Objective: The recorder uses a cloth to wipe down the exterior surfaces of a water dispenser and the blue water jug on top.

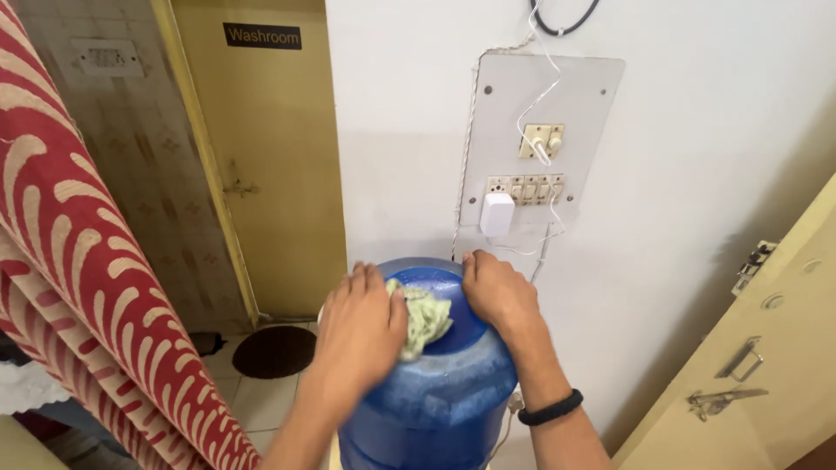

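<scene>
A large blue water jug (444, 392) stands upside down in front of me, its rounded base facing up. My left hand (357, 331) presses a crumpled pale green cloth (427, 318) against the top of the jug. My right hand (496, 292) rests flat on the jug's far right edge, steadying it, with a black band around the wrist.
A white wall holds a switch panel (540, 148) with a white plug adapter (497, 213) and thin cables. A yellow door (270, 165) is at the left, a red patterned curtain (78, 287) nearer, a dark round mat (274, 351) on the floor, a beige cabinet (758, 374) at right.
</scene>
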